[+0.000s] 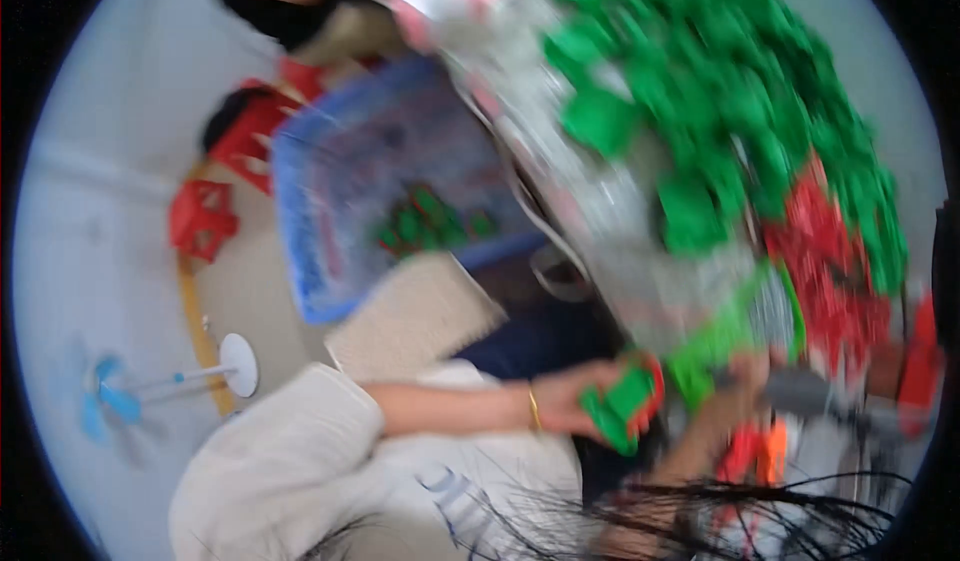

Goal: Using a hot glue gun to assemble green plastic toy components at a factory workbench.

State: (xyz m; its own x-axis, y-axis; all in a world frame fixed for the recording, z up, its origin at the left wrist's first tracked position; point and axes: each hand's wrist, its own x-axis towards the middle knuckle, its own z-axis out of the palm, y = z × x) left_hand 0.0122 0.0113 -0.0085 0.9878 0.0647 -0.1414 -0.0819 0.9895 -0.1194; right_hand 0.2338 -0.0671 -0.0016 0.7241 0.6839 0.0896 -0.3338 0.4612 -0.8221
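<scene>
Frame is heavily motion-blurred, so shapes only.

Far to the left of the hands: a white stand fan with blue blades [105, 398] lying on the pale floor [90, 221], and above it red plastic frames [203, 219]. Closer in, up and left of the left hand, a blue tray [300, 221] with a few green pieces [432, 223] inside; a beige mat [415, 316] sits just below the tray.

Left hand [568, 398]: the arm in a cream sleeve [290, 441] comes in from the left, with a gold bangle [534, 408] at the wrist. Its fingers are curled around a green block with a red edge [628, 401], which sits at the fingertips just right of the palm.

Right hand [745, 376]: just right of that block, close but contact unclear. It looks wrapped around a green strip [725, 339], probably a plastic part, though the blur hides the grip, so I cannot tell whether it is clamped or loose.

Above and right of both hands: a big heap of green pieces [720, 101], with a red cluster [835, 261] at its lower right.

Below the hands: dark hair strands [700, 511] cross the lower edge.
</scene>
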